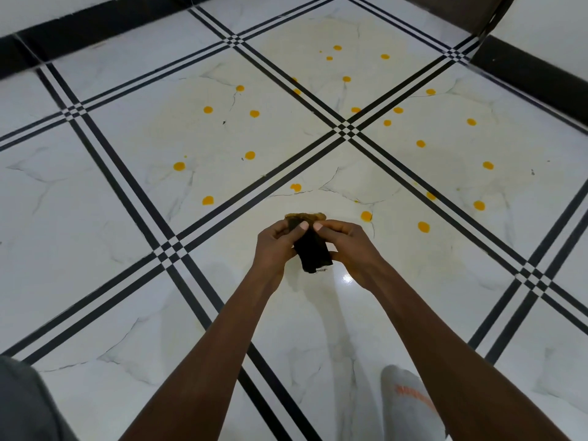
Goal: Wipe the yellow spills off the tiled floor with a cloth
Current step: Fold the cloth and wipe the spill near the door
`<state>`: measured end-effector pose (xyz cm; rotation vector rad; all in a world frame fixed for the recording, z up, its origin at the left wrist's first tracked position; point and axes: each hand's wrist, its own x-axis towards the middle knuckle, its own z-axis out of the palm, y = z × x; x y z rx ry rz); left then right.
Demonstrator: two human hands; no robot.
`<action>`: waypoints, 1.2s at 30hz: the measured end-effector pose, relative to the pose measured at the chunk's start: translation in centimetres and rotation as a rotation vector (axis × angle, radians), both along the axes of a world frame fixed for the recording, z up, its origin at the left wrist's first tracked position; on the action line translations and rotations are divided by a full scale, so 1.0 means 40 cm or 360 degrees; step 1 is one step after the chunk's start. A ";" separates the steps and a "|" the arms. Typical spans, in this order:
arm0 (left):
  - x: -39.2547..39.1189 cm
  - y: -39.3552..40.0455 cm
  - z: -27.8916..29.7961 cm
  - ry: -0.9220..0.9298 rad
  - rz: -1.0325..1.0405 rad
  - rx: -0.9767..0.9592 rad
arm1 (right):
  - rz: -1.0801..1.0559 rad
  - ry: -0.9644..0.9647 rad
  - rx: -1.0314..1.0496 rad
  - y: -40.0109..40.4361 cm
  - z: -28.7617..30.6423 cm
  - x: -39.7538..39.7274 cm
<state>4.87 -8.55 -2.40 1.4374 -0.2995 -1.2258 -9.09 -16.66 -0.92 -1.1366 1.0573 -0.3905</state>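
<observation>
A dark folded cloth (312, 249) is held above the floor between both hands, its top edge stained yellowish-brown. My left hand (276, 243) grips its left side and my right hand (348, 246) grips its right side, thumbs meeting on top. Several round yellow spills dot the white tiled floor (127, 243) ahead, such as one yellow spill (366, 215) just right of the cloth, a second yellow spill (423, 226) farther right and a third yellow spill (207, 200) to the left. Pale yellowish smears surround them.
Black double stripes (346, 132) cross the tiles in a grid. A black skirting (95, 23) runs along the far wall, and dark skirting (534, 74) bounds the right corner. My grey-socked foot (410, 402) stands at the lower right; grey clothing (22, 405) shows at lower left.
</observation>
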 end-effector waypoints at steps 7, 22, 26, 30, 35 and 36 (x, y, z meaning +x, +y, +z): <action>0.013 -0.016 -0.007 0.0104 0.0318 0.0333 | -0.0513 0.0013 0.0058 -0.052 0.032 -0.050; -0.069 -0.026 -0.063 -0.0263 -0.0093 0.0305 | -0.0310 0.1051 -0.1333 -0.092 0.154 -0.131; -0.055 -0.003 -0.083 -0.0452 -0.0115 0.0294 | 0.0396 0.1229 -0.0967 0.003 -0.007 -0.078; 0.003 0.020 -0.108 -0.0762 -0.0081 0.0363 | 0.0468 0.1312 -0.1036 0.051 -0.097 -0.102; 0.085 0.079 -0.168 -0.1457 -0.0033 0.0411 | 0.0710 0.1358 -0.1358 0.033 -0.214 -0.139; 0.100 0.083 -0.180 -0.1587 -0.0067 0.0429 | 0.0765 0.1354 -0.1379 0.030 -0.236 -0.135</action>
